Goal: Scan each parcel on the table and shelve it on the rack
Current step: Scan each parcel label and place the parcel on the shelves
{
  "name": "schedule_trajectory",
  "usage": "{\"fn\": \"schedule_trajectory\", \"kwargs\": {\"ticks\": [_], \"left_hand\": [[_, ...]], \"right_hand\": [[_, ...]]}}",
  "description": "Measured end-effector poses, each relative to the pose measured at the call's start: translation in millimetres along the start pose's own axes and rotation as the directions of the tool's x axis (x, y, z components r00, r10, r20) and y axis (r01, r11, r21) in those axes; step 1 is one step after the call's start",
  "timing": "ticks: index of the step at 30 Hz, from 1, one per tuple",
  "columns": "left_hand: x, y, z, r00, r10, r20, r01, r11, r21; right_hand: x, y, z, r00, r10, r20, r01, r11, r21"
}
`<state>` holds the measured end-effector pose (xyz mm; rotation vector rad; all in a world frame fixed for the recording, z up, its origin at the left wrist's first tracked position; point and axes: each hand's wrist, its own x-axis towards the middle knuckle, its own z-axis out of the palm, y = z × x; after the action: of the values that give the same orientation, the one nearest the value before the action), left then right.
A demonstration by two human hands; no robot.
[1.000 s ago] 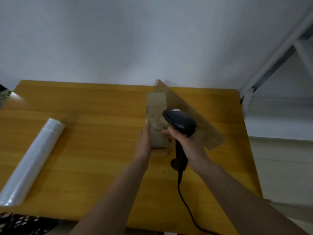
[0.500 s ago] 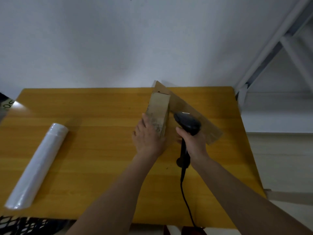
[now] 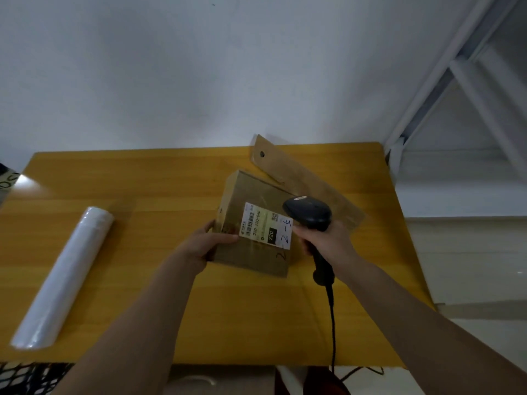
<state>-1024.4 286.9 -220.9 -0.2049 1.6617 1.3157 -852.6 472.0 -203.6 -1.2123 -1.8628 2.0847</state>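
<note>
Parcel point(image 3: 256, 223): left hand point(image 3: 205, 243) fingers gripping its edge, tilting label point(image 3: 266, 228) up; right hand point(image 3: 328, 240) fingers gripping scanner point(image 3: 309, 215), aiming for barcode read.

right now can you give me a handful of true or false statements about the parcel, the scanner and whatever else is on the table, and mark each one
1. The left hand grips the cardboard box at its left edge. True.
2. The box's white shipping label faces down against the table. False: the label faces up, toward the camera.
3. The right hand holds a black corded barcode scanner over the right side of the box. True.
4. The white roll lies on top of the box. False: it lies on the table well to the left, apart from the box.
5. A flat cardboard piece lies behind the box, near the table's far edge. True.
6. Both hands are on the scanner. False: only the right hand holds it.
</note>
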Motion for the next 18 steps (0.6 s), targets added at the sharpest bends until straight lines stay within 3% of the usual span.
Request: {"fn": "schedule_trajectory", "kwargs": {"ticks": [7,11,18], "left_hand": [[-11,24,-6,0.998,0.065,0.015,-0.064,0.996,-0.061],[-24,64,-15,0.989,0.136,0.064,-0.140,0.989,0.057],[-51,106,-11,0.976,0.191,0.104,-0.208,0.962,0.180]], "right_hand": [[-19,-25,-6,0.984,-0.166,0.070,0.177,0.963,-0.205],[-35,-41,-12,0.943,-0.303,0.140,0.331,0.900,-0.283],[-59,-50,-13,0.902,-0.381,0.202,0.427,0.855,-0.294]]}}
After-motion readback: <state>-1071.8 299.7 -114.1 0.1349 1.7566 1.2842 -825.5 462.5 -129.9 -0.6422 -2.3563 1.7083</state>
